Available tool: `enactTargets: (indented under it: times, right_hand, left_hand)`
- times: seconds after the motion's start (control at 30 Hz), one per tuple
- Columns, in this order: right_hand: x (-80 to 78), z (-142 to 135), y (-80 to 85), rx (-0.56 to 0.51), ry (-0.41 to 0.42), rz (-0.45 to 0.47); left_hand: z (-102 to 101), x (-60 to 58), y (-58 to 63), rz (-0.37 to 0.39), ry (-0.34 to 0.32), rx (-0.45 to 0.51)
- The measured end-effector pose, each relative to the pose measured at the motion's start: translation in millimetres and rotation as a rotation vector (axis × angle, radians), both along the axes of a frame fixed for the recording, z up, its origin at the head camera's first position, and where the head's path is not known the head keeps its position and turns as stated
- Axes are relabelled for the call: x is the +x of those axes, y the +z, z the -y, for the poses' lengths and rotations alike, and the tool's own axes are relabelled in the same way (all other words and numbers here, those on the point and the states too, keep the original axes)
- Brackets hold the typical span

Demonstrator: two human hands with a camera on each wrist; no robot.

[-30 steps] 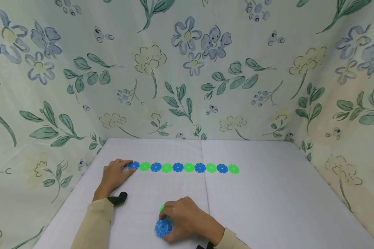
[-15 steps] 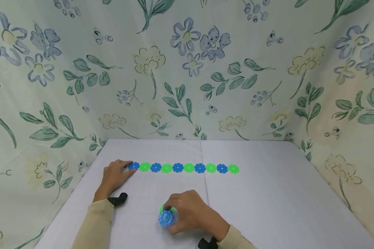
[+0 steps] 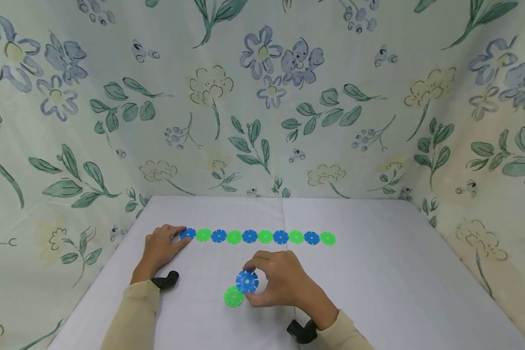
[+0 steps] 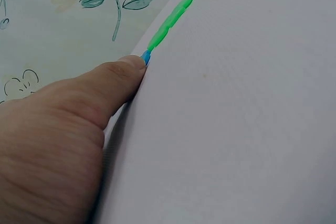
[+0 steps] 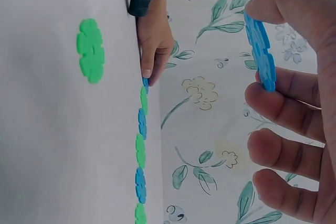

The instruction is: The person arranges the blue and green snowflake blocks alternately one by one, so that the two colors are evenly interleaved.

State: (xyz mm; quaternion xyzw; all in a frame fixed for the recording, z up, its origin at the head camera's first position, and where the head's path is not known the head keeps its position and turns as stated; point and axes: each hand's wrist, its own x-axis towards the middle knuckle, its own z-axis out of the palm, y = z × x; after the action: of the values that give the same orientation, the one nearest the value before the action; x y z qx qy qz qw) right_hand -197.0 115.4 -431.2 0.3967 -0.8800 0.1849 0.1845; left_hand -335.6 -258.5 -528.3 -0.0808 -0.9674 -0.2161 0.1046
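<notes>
Above the table's middle my right hand [image 3: 284, 279] pinches a blue slotted snowflake disc [image 3: 247, 282] by its edge. The right wrist view shows this disc [image 5: 260, 51] between thumb and index finger, other fingers curled loosely. Just below it in the head view, a green snowflake disc [image 3: 233, 297] lies flat on the table. Farther back, alternating blue and green discs form a straight row, edge to edge. My left hand [image 3: 162, 248] holds the row's leftmost blue disc [image 3: 188, 234] between thumb and index finger; its thumb partly covers that disc [image 4: 146, 57] in the left wrist view.
A white cloth [image 3: 376, 272] with a crease covers the table. The row's right end is a green disc [image 3: 328, 238]. Floral curtains [image 3: 262, 146] hang behind and at both sides. Black devices [image 3: 303, 331] are worn at both wrists.
My right hand has lifted the blue disc and carried it forward and to the right, uncovering the green disc beneath. The left hand stays at the row's left end.
</notes>
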Motion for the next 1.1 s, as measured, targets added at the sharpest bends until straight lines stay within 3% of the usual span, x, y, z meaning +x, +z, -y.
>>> enactTargets:
  times: [0.37, 0.73, 1.1]
  right_hand:
    - [-12.2, -31.4, 17.4, -0.156, -0.133, -0.114]
    - [-27.9, -73.2, 30.1, -0.23, -0.313, -0.18]
    - [-45.8, -108.6, 19.2, -0.326, -0.517, -0.232]
  left_hand:
    - [0.7, -0.1, -1.2, 0.003, -0.003, -0.003]
    - [1.9, -2.2, -0.3, 0.005, 0.001, -0.009]
    - [1.6, -1.8, -0.7, -0.006, -0.006, -0.004]
